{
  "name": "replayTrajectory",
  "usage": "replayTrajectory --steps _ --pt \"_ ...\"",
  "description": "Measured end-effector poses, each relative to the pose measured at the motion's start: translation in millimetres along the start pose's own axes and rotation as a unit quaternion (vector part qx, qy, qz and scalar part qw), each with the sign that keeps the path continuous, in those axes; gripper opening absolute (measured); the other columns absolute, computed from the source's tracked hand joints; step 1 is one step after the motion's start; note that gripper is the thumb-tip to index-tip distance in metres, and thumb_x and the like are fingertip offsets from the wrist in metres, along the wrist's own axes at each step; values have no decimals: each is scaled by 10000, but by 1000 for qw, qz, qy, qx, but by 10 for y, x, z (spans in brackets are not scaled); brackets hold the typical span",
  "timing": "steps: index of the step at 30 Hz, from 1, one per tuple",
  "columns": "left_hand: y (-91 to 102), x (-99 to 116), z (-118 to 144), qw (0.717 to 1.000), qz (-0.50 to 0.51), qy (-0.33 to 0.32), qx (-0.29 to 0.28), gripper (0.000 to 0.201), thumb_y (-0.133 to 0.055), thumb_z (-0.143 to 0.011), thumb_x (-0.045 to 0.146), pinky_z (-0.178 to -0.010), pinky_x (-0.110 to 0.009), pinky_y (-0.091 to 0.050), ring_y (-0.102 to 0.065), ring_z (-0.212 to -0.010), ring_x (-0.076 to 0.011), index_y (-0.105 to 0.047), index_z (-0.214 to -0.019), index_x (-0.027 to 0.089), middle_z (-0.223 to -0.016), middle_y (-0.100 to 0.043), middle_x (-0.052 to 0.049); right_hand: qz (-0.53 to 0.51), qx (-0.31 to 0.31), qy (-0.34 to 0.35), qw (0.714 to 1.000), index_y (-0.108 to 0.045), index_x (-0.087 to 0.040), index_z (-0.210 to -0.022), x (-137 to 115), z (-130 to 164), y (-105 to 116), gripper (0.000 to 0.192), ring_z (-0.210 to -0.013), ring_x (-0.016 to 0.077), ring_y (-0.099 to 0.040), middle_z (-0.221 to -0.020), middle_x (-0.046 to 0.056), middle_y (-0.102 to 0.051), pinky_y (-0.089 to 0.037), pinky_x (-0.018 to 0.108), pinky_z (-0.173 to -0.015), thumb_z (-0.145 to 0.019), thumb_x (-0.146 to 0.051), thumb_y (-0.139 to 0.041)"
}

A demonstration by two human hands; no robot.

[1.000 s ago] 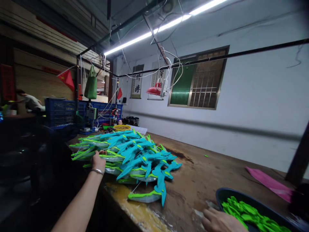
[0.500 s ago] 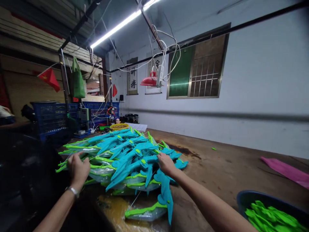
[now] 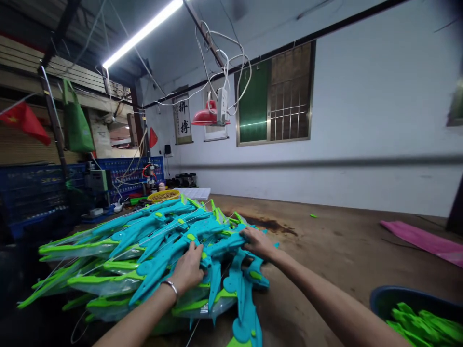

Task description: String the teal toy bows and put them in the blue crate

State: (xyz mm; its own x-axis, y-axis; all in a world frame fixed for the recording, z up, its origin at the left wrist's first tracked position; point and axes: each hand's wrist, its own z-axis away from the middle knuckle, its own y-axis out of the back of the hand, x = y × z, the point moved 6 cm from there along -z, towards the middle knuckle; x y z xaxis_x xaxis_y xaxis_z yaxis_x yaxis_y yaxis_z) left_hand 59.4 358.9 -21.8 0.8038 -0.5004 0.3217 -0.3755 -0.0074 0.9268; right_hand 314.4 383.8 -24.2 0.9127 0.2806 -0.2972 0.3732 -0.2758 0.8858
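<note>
On the brown workbench [image 3: 325,260], heaped teal-and-green toy bows [image 3: 144,241]; left hand [image 3: 188,270] pressed flat on top, fingers spread, grasping nothing; right hand [image 3: 257,242] just beside, curled over one teal bow; farther right, dark tub [image 3: 383,301] of green pieces [image 3: 419,325].

Toy bows [image 3: 152,241]: smooth moulded plastic, teal and lime, slight sheen; some in glossy clear film bags. Table [image 3: 325,255]: worn wood, matt, stained, rough patches. Basin [image 3: 390,299]: dark plastic, dull. Bracelet [image 3: 170,285]: bright metal. Sheet [image 3: 423,238]: pink, matt. Wall [image 3: 379,120]: painted, flat.
</note>
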Motion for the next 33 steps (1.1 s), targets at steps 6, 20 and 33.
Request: replayTrajectory --steps 6,20,33 --pt "420 -83 -322 993 113 -18 -30 448 -747 -696 180 -1005 -465 -467 -610 -1159 -335 -682 -1138 151 -1182 -690 -119 -181 169 -85 965 -475 -152 -1385 384 35 109 495 -1233 326 -530 -1409 161 -483 -473 537 -1004 -941 -308 -627" --pt "946 82 -151 937 315 58 -138 440 -838 -661 336 -652 -339 -578 -717 -685 -263 -743 -1068 197 -747 -782 -58 -516 90 84 848 -653 -170 -1171 -108 -441 412 586 -1030 262 -656 -1083 65 -718 -543 364 -882 -712 -494 -819" --pt "1072 83 -60 961 260 34 -92 655 -893 -625 349 -831 -372 -577 -708 -1028 -340 -719 -1253 287 -1214 -736 -112 -510 -39 135 848 -712 -128 -966 -325 -528 377 331 -816 182 -699 -908 32 -732 -576 393 -838 -770 -352 -856"
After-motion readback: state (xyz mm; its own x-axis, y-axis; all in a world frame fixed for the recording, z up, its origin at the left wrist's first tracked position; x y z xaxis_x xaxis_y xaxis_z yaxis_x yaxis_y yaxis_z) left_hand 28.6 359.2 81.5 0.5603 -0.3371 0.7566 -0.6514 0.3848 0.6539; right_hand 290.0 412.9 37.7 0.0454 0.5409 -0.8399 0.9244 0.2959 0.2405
